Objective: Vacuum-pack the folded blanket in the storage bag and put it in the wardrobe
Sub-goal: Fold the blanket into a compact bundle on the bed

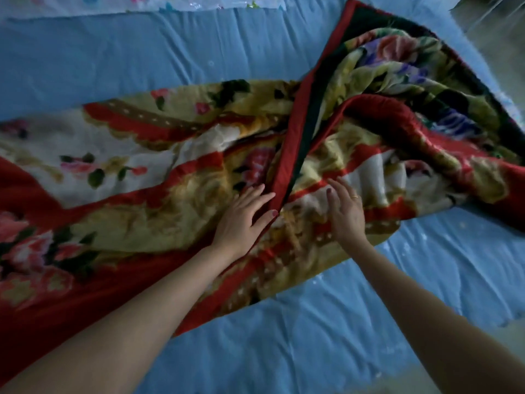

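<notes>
We see a bed in a blue sheet; a floral red-edged blanket lies rumpled across it.

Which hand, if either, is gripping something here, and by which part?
Neither: the left hand and right hand lie flat on the red floral plush blanket, fingers straight.

Single head-worn wide-angle view, looking steeply down from close above the blue bed sheet, its far edge at the frame's top.
</notes>
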